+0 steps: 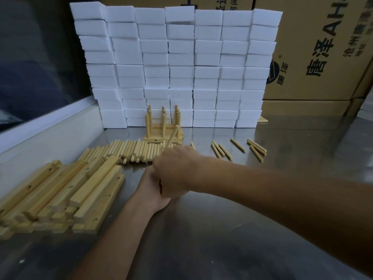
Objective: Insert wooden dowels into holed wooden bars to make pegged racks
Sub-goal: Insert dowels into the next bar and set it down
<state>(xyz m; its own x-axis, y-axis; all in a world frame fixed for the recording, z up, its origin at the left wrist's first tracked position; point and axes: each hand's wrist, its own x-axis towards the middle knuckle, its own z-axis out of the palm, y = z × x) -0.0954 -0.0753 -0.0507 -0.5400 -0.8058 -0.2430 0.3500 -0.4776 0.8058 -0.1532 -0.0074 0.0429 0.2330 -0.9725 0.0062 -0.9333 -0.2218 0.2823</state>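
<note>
My right hand [175, 168] grips a wooden dowel [173, 136] that sticks up and away from the fist, tilted to the right. Right under and behind it, my left hand [153, 190] holds something that the right hand mostly hides; a small pale edge shows at the bottom. A row of loose dowels [129, 151] lies just beyond both hands. Holed wooden bars [66, 190] are piled at the left. Finished pegged racks [163, 128] stand behind the dowel row, pegs upright.
A wall of stacked white foam blocks [181, 67] rises behind the racks. A few stray dowels [238, 149] lie scattered to the right on the steel table [222, 229]. Cardboard boxes [323, 57] stand at the back right, a window frame [50, 126] at the left.
</note>
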